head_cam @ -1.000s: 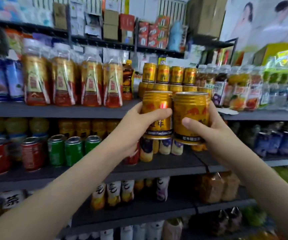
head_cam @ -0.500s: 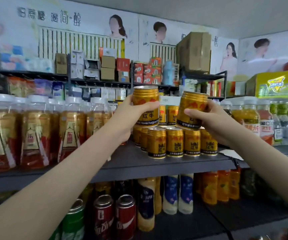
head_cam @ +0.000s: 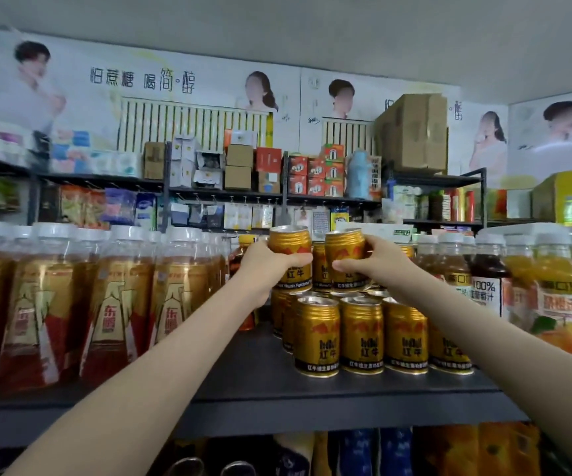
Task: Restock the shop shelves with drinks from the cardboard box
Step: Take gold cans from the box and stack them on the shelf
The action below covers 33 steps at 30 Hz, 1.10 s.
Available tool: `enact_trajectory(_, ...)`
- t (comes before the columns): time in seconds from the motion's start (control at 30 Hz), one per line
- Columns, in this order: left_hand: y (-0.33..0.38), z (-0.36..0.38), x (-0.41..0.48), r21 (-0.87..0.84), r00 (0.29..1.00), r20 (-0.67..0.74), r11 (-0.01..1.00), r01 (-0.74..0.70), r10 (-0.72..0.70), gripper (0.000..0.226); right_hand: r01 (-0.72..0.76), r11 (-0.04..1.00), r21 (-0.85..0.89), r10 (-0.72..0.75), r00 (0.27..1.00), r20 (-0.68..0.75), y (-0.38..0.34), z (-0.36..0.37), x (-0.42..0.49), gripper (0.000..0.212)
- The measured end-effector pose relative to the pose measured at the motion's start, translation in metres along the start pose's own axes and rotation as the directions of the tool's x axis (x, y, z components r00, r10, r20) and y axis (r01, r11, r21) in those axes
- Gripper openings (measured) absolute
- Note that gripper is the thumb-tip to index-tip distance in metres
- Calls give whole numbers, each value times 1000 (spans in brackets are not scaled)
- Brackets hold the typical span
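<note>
My left hand [head_cam: 264, 269] grips a gold drink can [head_cam: 290, 249] and my right hand [head_cam: 377, 261] grips a second gold can [head_cam: 344, 250]. Both cans are held side by side over the back rows of a block of the same gold cans [head_cam: 360, 334] standing on the dark grey shelf [head_cam: 243, 379]. The right can leans slightly left. Whether the two held cans rest on the cans beneath them is hard to tell. The cardboard box is out of view.
Tall white-capped bottles of amber drink [head_cam: 113, 304] fill the shelf to the left, and juice bottles [head_cam: 552, 293] crowd the right. A bare strip of shelf lies in front of the cans. Boxes [head_cam: 411, 132] sit on the rack behind. More drinks [head_cam: 391, 451] stand on the shelf below.
Both hands carried the two gold cans up from the lower shelf level and forward over the stacked cans. The view tilted upward, so the top shelf and wall posters now show.
</note>
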<state>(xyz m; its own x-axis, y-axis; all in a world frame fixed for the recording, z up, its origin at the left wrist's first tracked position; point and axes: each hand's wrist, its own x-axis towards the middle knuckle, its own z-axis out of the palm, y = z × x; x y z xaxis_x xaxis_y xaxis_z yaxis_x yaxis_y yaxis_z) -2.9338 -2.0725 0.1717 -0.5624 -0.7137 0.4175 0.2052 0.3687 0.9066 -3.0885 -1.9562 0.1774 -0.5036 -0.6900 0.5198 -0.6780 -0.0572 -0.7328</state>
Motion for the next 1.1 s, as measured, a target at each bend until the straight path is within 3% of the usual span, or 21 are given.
enact_trajectory(0.1, -10, 8, 15, 76, 1000, 18, 997, 2, -4, 40, -26, 998, -65, 27, 1000, 9, 11, 3, 14, 63)
enact_trajectory(0.2, -19, 15, 25, 106, 999, 26, 994, 17, -20, 43, -31, 992, -120, 31, 1000, 2, 17, 6, 19, 60)
enact_trajectory(0.3, -26, 21, 32, 121, 997, 60, 992, 32, -39, 58, -87, 989, -124, 89, 996, 15, 18, 3, 21, 65)
enact_trajectory(0.43, -28, 22, 36, 134, 995, 94, 991, 31, -44, 52, -109, 986, -126, 117, 992, 54, 21, -4, 17, 62)
enact_trajectory(0.53, -28, 20, 36, 182, 994, 108, 983, 7, -27, 45, -57, 970, -235, 73, 995, 60, 18, -5, 13, 72)
enact_trajectory(0.63, -28, 18, 36, 355, 995, 98, 934, -31, -4, 69, -13, 943, -332, 23, 999, 24, 19, -3, 13, 99)
enact_trajectory(0.73, -28, 17, 33, 508, 997, 62, 858, -76, 52, 107, 22, 923, -383, -21, 1000, 6, 22, -2, 13, 109)
enact_trajectory(0.9, -27, 15, 27, 573, 978, 149, 793, -208, 149, 124, 115, 842, -527, -130, 992, 9, 19, 0, 7, 96)
enact_trajectory(1.03, -33, 12, 22, 622, 965, 163, 738, -262, 206, 116, 235, 624, -745, -361, 933, -8, 18, 5, -8, 74)
enact_trajectory(1.1, -35, 11, 16, 664, 959, 138, 695, -275, 248, 110, 256, 590, -766, -429, 903, -28, 16, 7, -15, 66)
